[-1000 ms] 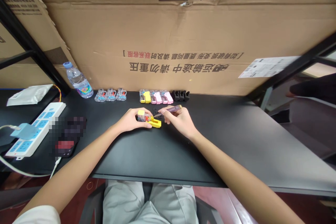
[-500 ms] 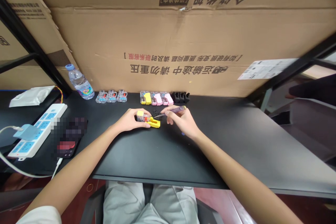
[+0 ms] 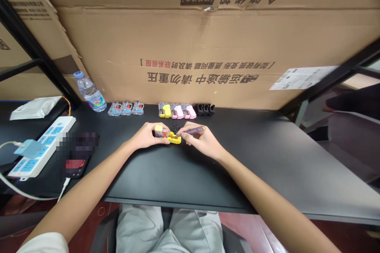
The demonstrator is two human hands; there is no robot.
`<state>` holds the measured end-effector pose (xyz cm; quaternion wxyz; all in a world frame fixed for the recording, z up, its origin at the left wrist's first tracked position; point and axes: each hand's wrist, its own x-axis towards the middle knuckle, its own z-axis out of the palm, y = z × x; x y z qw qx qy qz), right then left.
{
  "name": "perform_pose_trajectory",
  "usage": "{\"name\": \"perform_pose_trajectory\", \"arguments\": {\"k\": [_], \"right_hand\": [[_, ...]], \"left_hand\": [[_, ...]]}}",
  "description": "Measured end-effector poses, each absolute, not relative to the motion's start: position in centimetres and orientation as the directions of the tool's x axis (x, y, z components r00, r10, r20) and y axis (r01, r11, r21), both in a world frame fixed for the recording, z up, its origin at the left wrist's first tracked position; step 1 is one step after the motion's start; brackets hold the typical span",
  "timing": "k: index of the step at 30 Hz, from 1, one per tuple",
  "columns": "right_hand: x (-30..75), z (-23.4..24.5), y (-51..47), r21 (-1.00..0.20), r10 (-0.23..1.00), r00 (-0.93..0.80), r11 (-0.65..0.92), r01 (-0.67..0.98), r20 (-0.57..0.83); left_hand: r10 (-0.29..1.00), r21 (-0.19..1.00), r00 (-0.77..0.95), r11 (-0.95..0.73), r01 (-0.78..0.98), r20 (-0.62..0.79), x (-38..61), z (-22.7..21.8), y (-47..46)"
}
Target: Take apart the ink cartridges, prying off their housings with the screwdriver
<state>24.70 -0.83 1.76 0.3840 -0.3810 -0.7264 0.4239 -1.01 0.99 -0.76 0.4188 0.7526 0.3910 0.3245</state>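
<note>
My left hand (image 3: 147,136) is closed around a small yellow and clear plastic gadget (image 3: 174,139) with a red part inside; its yellow end points right. In my right hand (image 3: 203,138) is a slim screwdriver (image 3: 194,131), held like a pen and slanting down to the left. Its tip is at the yellow part of the gadget; whether it touches is too small to tell. Small black rings (image 3: 175,127) lie on the table just behind, between both hands.
Behind the hands stand yellow and pink gadgets (image 3: 177,111), black parts (image 3: 204,109) and several clear cases (image 3: 126,108). A water bottle (image 3: 90,93), power strip (image 3: 44,146) and phone (image 3: 81,156) are at left. Cardboard (image 3: 208,39) walls off the table's back edge.
My right hand has moved slightly left and down, bringing the screwdriver tip from the black rings to the yellow part. My left hand and the gadget have stayed in place.
</note>
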Motion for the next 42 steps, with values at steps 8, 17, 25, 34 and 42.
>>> {"name": "perform_pose_trajectory", "arguments": {"k": [8, 17, 25, 34, 42], "right_hand": [[24.1, 1.0, -1.0, -0.918, 0.91, -0.348, 0.316, 0.24, 0.223], [24.8, 0.4, -0.2, -0.937, 0.949, -0.231, 0.268, 0.224, 0.216], [24.3, 0.8, -0.7, -0.842, 0.868, -0.404, 0.431, 0.324, 0.289], [25.0, -0.2, 0.3, -0.8, 0.88, -0.381, 0.436, 0.412, 0.284], [26.2, 1.0, 0.8, -0.77, 0.859, -0.177, 0.509, 0.385, 0.48]], "left_hand": [[0.866, 0.841, 0.462, -0.387, 0.379, 0.191, -0.8, -0.6, 0.6], [0.884, 0.869, 0.43, -0.351, 0.347, 0.185, -1.0, -1.1, 1.1], [0.952, 0.947, 0.12, -0.295, 0.124, 0.281, -2.0, -1.9, 2.7], [0.973, 0.972, 0.0, -0.232, 0.028, 0.232, -1.8, -1.7, 3.1], [0.959, 0.971, 0.156, -0.239, -0.004, 0.236, -1.2, -1.2, 2.3]]}}
